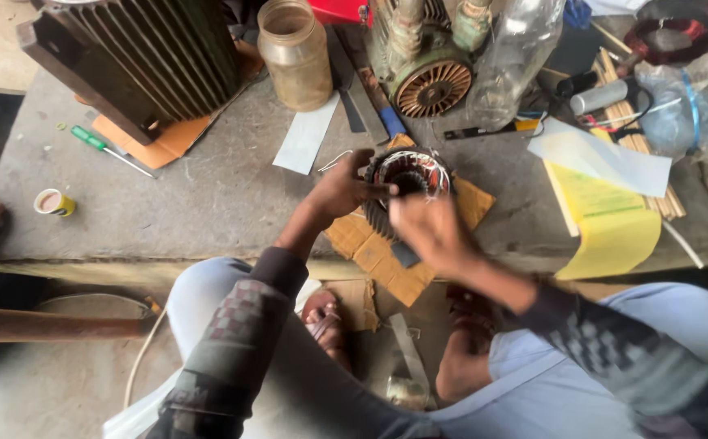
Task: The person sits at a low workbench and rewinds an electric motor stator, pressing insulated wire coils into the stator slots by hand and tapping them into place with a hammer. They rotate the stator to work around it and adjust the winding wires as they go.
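Both hands meet at the motor stator [407,175] standing on cardboard [378,252] on the desk [208,195]: left hand [342,189] fingers grip its rim, right hand [431,232] fingers, blurred, cannot be told.

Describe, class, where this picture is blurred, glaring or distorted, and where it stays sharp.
Head view: the right hand smears with motion blur; the left hand on the motor stator stays sharper; daylight washes out the plastic bottle; the wide lens bends the workbench edge.
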`<state>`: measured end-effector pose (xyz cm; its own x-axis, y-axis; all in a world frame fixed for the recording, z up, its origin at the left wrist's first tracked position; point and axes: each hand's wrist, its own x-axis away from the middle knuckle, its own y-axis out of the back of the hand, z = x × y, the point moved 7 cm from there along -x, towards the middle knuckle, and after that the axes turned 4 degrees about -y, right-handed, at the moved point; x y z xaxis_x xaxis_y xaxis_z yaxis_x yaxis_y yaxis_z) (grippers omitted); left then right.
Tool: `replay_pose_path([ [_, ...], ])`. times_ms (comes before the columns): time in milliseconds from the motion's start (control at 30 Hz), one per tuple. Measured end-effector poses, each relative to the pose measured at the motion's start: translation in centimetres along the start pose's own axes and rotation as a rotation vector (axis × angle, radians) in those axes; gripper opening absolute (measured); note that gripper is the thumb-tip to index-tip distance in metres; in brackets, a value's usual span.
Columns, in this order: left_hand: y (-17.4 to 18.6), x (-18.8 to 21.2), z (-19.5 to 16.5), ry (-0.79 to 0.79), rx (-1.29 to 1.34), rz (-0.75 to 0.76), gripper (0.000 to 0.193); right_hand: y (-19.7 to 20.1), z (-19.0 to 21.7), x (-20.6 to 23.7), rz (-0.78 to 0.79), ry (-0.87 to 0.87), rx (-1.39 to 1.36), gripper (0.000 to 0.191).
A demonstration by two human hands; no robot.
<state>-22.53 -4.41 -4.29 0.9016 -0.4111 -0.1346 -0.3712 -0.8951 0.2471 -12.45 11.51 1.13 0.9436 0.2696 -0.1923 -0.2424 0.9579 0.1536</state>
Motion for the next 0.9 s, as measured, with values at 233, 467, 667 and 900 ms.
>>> replay_pose_path([
  [233, -2.1, 2.5, -5.9, -0.375, -0.464, -0.084, 0.076, -5.2, 4.6, 7.1, 0.089, 0.533, 0.762, 0.018],
  [467, -3.7, 3.2, -7.1, -0.158, -0.517, -0.060, 0.029, -8.3, 0.9, 13.2, 0.349, 0.332, 1.004, 0.017],
  [667, -4.8, 3.7, -7.0, -0.203, -0.563, -0.099, 0.018, -5.2, 8.3, 16.7, 0.113, 0.363, 1.161, 0.041],
  [900, -4.7, 3.2, -7.1, -0.167, -0.532, -0.077, 0.018, 3.2, 7.3, -2.1, 0.096, -0.295, 0.948, 0.023],
])
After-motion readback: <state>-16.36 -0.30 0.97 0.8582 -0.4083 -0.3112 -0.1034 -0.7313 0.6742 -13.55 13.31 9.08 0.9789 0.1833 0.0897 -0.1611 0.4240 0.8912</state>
